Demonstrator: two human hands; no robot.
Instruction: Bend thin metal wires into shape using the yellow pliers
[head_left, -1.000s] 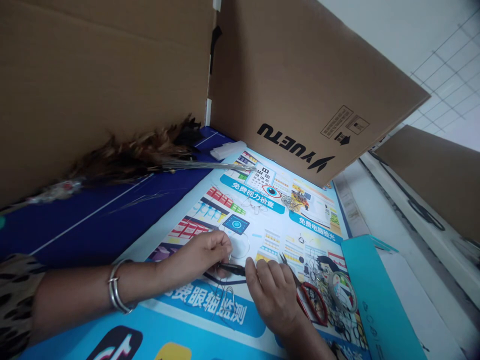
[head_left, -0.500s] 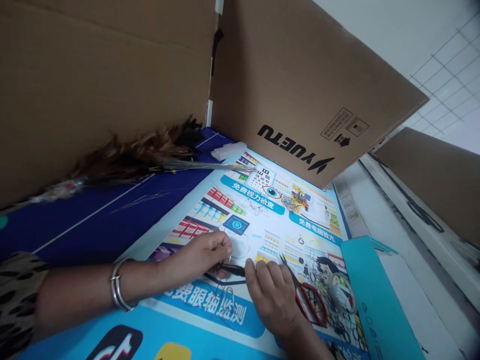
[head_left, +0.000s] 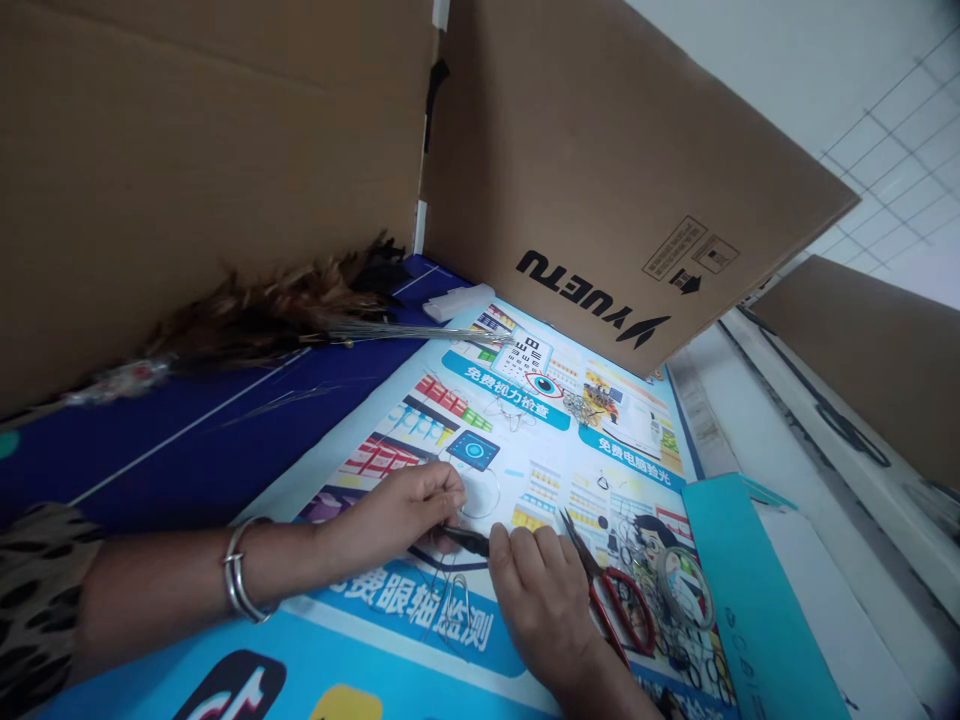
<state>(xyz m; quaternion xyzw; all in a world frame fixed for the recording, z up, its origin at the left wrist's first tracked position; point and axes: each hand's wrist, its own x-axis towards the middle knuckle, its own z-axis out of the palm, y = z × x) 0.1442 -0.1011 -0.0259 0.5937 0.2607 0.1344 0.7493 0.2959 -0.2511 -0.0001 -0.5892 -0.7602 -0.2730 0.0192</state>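
Observation:
My right hand (head_left: 541, 595) is wrapped round a pair of dark-jawed pliers (head_left: 466, 541), whose handles are hidden in the fist. The jaws point left and reach the fingertips of my left hand (head_left: 409, 512). That hand is closed in a pinch on a thin piece of wire, mostly hidden by the fingers and jaws. Just below both hands, several bent silver wires (head_left: 457, 604) lie on the printed sheet (head_left: 390, 655). Red-handled scissors (head_left: 634, 608) lie beside my right hand, blades pointing away.
A roll of tape (head_left: 687, 588) rests among tangled wire pieces at the right, beside a teal box (head_left: 757, 590). Straight wires (head_left: 420, 332) and brown feathers (head_left: 277, 300) lie along the left cardboard wall (head_left: 210, 130). Another cardboard panel (head_left: 570, 150) stands behind the sheet.
The pliers' jaws have tilted slightly at my left fingertips, and my right hand has shifted a little downward. The wire end that stood up by the fingers no longer shows clearly.

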